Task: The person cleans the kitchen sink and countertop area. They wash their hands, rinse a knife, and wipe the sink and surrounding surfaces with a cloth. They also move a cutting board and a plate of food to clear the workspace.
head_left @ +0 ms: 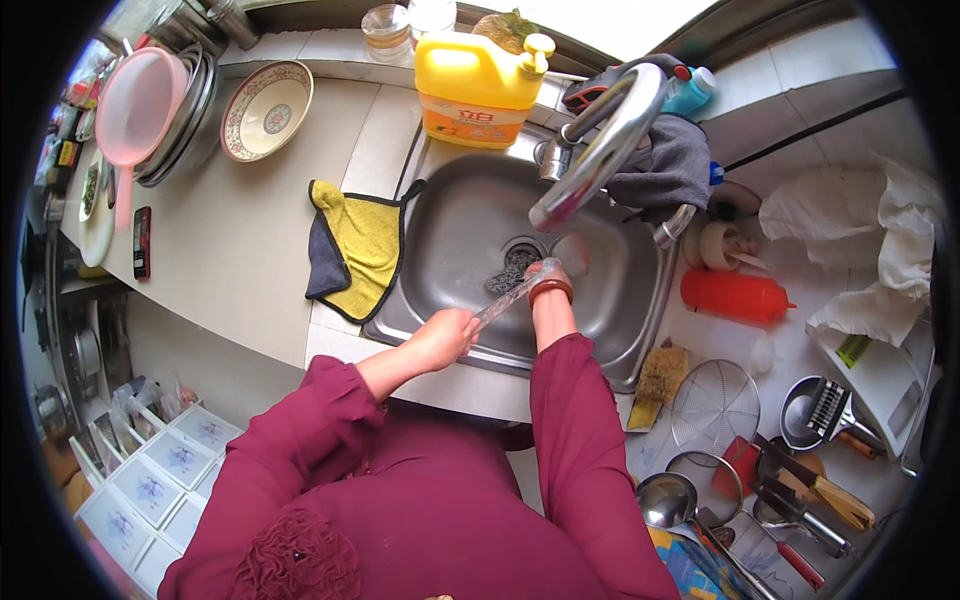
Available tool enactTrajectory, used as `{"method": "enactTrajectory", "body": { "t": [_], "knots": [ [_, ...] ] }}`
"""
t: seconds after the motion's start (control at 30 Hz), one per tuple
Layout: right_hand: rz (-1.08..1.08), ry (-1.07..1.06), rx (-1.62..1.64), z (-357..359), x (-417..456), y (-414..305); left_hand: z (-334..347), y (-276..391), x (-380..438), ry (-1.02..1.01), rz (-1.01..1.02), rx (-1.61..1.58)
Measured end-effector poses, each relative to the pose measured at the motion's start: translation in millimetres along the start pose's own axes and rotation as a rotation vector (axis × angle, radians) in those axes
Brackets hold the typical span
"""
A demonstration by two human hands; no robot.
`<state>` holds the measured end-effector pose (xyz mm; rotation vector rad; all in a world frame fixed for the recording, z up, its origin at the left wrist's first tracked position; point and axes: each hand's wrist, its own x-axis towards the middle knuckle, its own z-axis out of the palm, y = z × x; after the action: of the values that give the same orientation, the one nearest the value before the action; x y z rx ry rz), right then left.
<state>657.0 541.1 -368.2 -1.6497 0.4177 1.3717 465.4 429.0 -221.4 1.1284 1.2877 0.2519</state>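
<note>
A clear plastic utensil (505, 303) with a long handle slants over the stainless steel sink (442, 225). My left hand (444, 339) grips the near end of its handle. My right hand (550, 280), with a reddish-brown bangle on the wrist, closes around the far end. Beyond the right fingers shows a rounded see-through part, probably the utensil's head. A grey steel wool scrubber (504, 280) lies by the drain, close to the right fingers; whether they touch it I cannot tell. Above the right hand arches the chrome faucet (592, 176).
A yellow detergent jug (476, 90) stands behind the sink. Left lie a yellow-grey cloth (367, 251), a patterned bowl (266, 112), a pink strainer (141, 105) and a phone (142, 244). Right are a red squeeze bottle (731, 295), a wire skimmer (715, 405) and a steel ladle (666, 501).
</note>
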Motion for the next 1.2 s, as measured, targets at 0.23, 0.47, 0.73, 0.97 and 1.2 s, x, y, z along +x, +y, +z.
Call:
{"method": "enactTrajectory", "body": {
  "t": [0.23,0.47,0.73,0.97,1.2],
  "knots": [
    [0.128,-0.248,0.369,-13,22,-10,-23,24,-29,-0.152,-0.071,-0.017],
    [-0.116,-0.236,-0.017,5,-32,35,-21,-13,11,-0.367,-0.295,-0.779],
    [-0.988,-0.039,-0.717,-32,-24,3,-27,-18,7,-0.288,-0.322,-0.642],
    [-1.437,0.048,-1.335,-31,-66,-2,-19,9,-28,-0.347,-0.163,-0.492],
    [-1.565,0.007,-1.362,12,-107,-16,-18,-3,-30,-0.612,-0.234,-0.572]
  ]
}}
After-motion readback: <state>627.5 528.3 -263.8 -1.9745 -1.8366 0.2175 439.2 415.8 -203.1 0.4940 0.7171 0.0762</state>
